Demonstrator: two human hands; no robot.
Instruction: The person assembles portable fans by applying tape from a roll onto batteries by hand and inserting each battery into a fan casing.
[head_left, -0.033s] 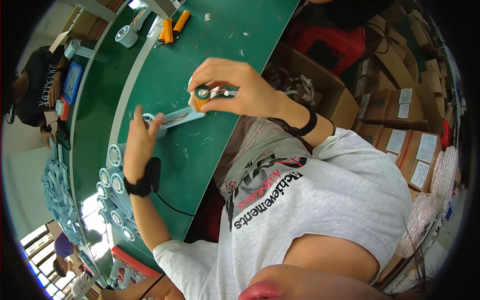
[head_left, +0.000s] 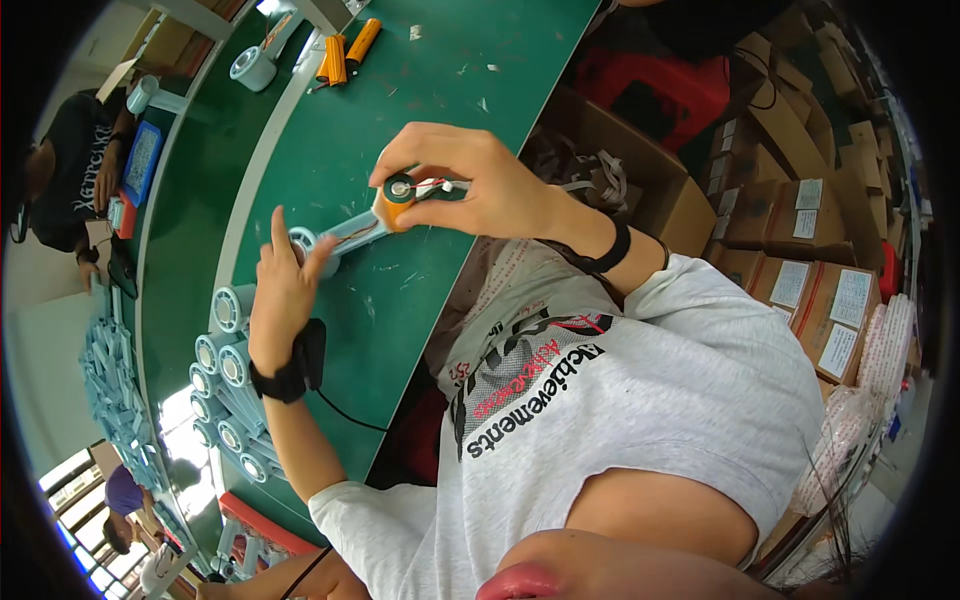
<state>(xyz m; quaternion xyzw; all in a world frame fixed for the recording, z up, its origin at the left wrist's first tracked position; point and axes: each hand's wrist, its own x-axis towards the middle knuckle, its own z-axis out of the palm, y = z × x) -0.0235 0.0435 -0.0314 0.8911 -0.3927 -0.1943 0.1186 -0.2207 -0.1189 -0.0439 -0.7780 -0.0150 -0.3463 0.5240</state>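
- Nothing has visibly shifted since the earlier frame: both hands, the orange piece and the blue part sit in the same places.
- Left hand (head_left: 283, 300) rests on the green surface (head_left: 440, 90). Its fingers (head_left: 318, 255) are curled narrowly around the ringed end of a pale blue bar (head_left: 345, 236), with the forefinger pointing up. This looks like a steadying hold that keeps the bar flat and stops it turning.
- Right hand (head_left: 478, 180) arches over the bar's other end. Its fingers are pinched closed on a short orange cylinder (head_left: 398, 192), which stands end-up and touches the bar, its round face turned to the camera.
- Thin red and white wires (head_left: 436, 185) run from the cylinder's top under the right fingers, probably held so they stay out of the way.
- The bar and cylinder lie between the two hands, close in front of the grey shirt (head_left: 640, 400), where both wrists can rest.
- Black bands circle both wrists. A dark cord (head_left: 345, 412) trails from the left one across the surface.
- More pale blue ring-ended parts (head_left: 232, 352) are stacked along the surface's left edge, near the left forearm.
- Spare orange cylinders (head_left: 340, 55) and a pale blue spool (head_left: 252, 66) lie at the far end, well apart from the hands.
- Cardboard boxes (head_left: 800, 270) with white labels stand to the right, and another person (head_left: 75, 170) works at the far left.
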